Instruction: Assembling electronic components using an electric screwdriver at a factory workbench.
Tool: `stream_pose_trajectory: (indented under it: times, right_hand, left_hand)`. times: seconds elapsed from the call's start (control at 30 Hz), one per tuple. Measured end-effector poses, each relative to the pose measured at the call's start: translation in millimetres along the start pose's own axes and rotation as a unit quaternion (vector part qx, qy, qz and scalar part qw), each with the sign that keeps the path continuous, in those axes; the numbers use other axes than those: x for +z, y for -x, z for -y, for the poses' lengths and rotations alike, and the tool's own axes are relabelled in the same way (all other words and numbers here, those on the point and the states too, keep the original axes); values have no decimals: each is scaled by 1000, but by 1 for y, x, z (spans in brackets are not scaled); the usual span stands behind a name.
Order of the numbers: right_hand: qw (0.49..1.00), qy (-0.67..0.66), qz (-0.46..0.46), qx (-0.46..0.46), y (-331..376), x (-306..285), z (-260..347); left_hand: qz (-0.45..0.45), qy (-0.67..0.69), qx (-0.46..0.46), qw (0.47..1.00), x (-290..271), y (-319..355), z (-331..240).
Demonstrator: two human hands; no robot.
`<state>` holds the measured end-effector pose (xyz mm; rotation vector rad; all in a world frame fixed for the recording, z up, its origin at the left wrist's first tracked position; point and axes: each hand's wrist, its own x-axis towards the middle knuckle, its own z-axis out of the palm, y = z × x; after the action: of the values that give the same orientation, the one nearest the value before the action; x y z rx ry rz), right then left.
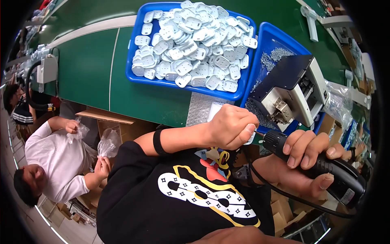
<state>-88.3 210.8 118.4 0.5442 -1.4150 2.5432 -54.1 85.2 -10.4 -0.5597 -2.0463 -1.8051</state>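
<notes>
Screwdriver (337, 175), blue tray (170, 84) of pale plates (195, 44)

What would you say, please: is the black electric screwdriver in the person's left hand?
No, the black electric screwdriver is gripped in the right hand, while the left hand holds a pale part.

The green bench (150, 99) bears a blue tray (162, 84) heaped with pale, rounded plates (195, 40), a second blue tray (273, 35) just beside it on the right, bubble wrap (198, 107) at the near edge, and a white handle-shaped part (311, 25) farther off.
</notes>
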Motion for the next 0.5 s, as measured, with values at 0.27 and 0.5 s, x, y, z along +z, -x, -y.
stream_pose_trajectory:
  times: [0.27, 0.5]
  right_hand:
    - [993, -35, -96, -61, 15, 2, 15]
    - [997, 29, -72, 27, 54, -3, 4]
  left_hand:
    - [144, -82, 12, 986, -39, -22, -33]
    - [173, -523, 199, 811, -177, -201, 75]
